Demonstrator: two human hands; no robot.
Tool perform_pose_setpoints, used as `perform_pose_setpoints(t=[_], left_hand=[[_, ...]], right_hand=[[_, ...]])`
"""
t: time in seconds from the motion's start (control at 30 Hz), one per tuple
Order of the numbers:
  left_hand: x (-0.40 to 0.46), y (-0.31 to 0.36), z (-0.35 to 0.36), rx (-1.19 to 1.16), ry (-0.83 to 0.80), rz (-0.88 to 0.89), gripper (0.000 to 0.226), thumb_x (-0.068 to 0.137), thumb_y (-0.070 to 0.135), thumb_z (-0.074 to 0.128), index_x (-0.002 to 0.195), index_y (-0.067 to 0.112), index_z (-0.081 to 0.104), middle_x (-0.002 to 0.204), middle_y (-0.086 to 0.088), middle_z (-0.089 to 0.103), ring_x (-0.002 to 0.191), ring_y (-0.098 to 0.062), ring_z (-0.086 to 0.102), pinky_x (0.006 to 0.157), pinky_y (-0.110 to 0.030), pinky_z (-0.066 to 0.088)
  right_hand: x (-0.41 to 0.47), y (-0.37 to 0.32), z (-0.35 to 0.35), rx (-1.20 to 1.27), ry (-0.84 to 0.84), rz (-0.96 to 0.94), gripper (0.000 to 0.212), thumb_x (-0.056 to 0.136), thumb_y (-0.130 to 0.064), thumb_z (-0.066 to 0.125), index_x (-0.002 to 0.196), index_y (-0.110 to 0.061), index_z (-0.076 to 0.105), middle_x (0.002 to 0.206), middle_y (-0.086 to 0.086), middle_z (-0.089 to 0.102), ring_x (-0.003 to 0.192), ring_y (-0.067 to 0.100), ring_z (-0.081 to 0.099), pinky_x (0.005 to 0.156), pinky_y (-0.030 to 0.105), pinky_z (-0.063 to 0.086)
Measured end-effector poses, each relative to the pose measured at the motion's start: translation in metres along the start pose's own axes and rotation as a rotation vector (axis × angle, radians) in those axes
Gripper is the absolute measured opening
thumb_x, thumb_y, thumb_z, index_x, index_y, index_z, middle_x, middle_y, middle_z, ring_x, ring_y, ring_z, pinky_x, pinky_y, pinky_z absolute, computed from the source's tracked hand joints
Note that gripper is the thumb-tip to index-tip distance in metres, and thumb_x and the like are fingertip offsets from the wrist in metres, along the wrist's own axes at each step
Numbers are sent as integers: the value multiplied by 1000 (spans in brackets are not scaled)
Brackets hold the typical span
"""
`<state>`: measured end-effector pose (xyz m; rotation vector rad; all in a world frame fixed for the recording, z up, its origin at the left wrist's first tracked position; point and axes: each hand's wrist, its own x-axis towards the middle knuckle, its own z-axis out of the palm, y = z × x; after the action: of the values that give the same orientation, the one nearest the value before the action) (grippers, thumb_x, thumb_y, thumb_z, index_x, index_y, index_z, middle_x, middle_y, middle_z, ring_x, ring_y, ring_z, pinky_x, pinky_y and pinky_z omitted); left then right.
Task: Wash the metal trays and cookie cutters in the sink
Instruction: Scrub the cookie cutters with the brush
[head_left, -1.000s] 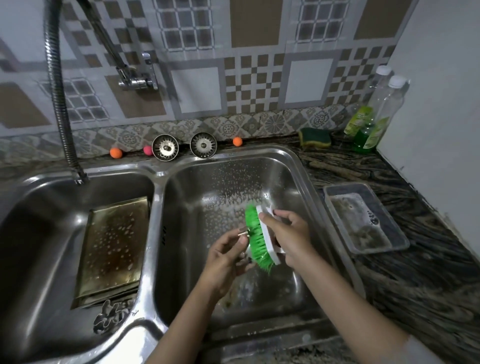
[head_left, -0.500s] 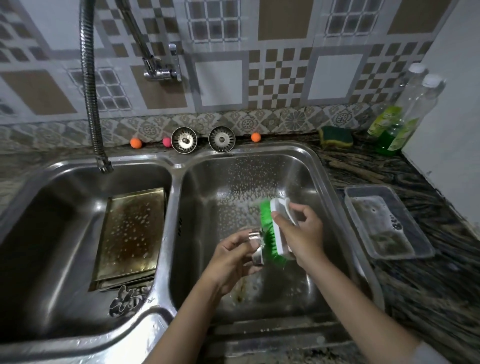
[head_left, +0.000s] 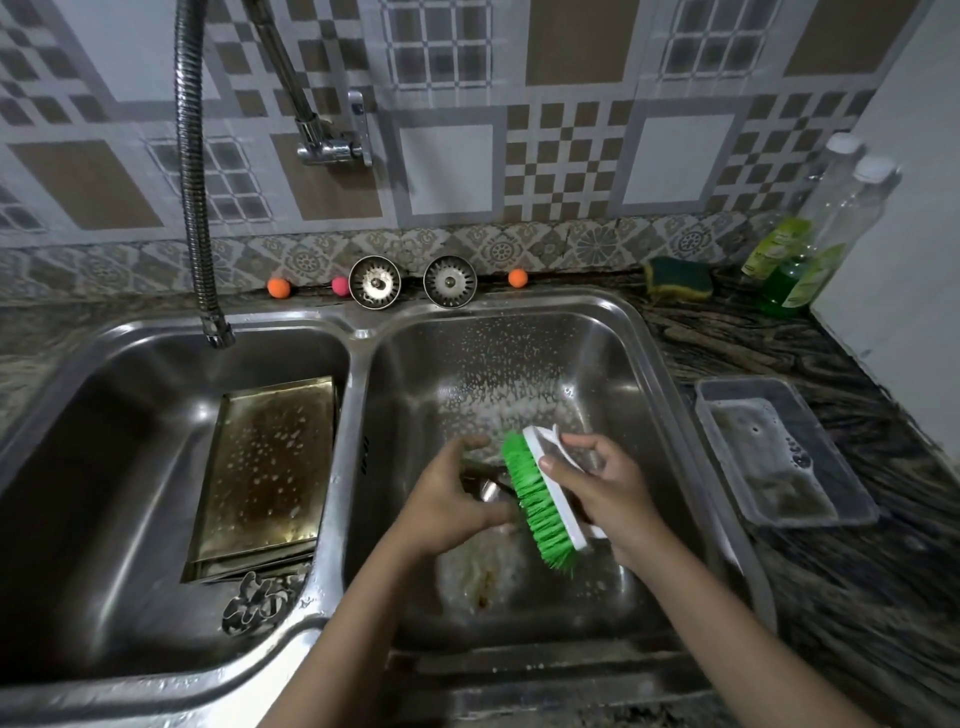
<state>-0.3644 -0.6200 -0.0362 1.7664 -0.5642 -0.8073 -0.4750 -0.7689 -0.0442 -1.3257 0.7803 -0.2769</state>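
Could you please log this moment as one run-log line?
left hand: holds cookie cutter | right hand: scrubs with green brush | right basin

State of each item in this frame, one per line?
left hand: grips small metal cutter
right hand: grips green brush, bristles against cutter
metal trays: stacked in left basin, soap-spotted
cookie cutters: lying below trays
faucet hose: no water visible
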Motion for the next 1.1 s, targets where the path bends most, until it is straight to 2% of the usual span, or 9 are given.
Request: perform_pose_setpoints(t=[0.13, 0.23, 0.37, 0.53, 0.7, 0.8, 0.93, 1.03, 1.1], left_hand=[[-2, -8, 5, -357, 179, -16, 73, 48, 20, 88, 114, 14, 57, 109, -23, 62, 95, -30, 64, 79, -44, 58], [-10, -11, 21, -546, 225, -60, 38, 76, 14, 76, 112, 14, 63, 107, -16, 62, 92, -24, 64, 76, -38, 56], [-13, -13, 28, -683, 258, -112, 30, 87, 16, 64, 117, 17, 64, 108, -6, 70, 88, -20, 68, 64, -30, 53], [-17, -7, 26, -769, 159, -168, 23, 91, 13, 56, 111, 11, 67, 86, -10, 70, 72, -20, 66, 58, -32, 55], [-23, -12, 22, -584, 18, -142, 33, 84, 17, 64, 117, 19, 66, 87, -4, 69, 75, -18, 65, 76, -41, 53], [-19, -9, 21, -587, 49, -190, 29, 87, 16, 63, 116, 18, 66, 83, -6, 66, 73, -19, 62, 77, -41, 52], [-10, -6, 17, -731, 143, -233, 24, 91, 15, 57, 113, 11, 65, 87, -11, 67, 73, -22, 64, 69, -37, 55], [-16, -2, 17, -795, 75, -211, 25, 93, 17, 51, 111, 7, 66, 83, -11, 67, 69, -20, 64, 61, -32, 56], [-21, -5, 15, -791, 49, -203, 26, 91, 20, 52, 111, 10, 66, 82, -8, 68, 68, -18, 65, 58, -31, 56]], right_hand=[[-12, 9, 10, 161, 39, 78, 43, 70, -30, 80, 109, -25, 62, 95, 8, 73, 88, 27, 71, 59, 36, 55], [-18, 12, 22, 285, 116, 117, 41, 72, -26, 80, 109, -23, 62, 95, 9, 74, 86, 26, 72, 62, 38, 57], [-29, 12, 28, 284, 171, 101, 39, 73, -27, 81, 107, -27, 63, 93, 6, 74, 84, 23, 72, 66, 40, 59], [-30, 5, 31, 202, 140, 21, 32, 76, -23, 79, 103, -28, 62, 84, 6, 73, 73, 17, 72, 54, 32, 55], [1, -3, 27, 98, 299, -40, 37, 74, -22, 81, 106, -21, 63, 105, 8, 67, 83, 16, 66, 69, 33, 57], [5, -5, 20, 155, 336, -18, 35, 76, -20, 79, 106, -22, 61, 106, 9, 66, 85, 18, 66, 72, 37, 57], [-20, -1, 28, 156, 191, -22, 31, 76, -21, 78, 103, -26, 62, 94, 7, 70, 78, 22, 71, 63, 39, 59], [-27, 3, 38, 61, 158, -55, 34, 72, -25, 82, 99, -31, 63, 91, 9, 73, 80, 24, 72, 71, 50, 59], [-20, 2, 40, -21, 202, -97, 40, 67, -32, 85, 100, -33, 63, 93, 6, 74, 84, 23, 72, 76, 49, 58]])
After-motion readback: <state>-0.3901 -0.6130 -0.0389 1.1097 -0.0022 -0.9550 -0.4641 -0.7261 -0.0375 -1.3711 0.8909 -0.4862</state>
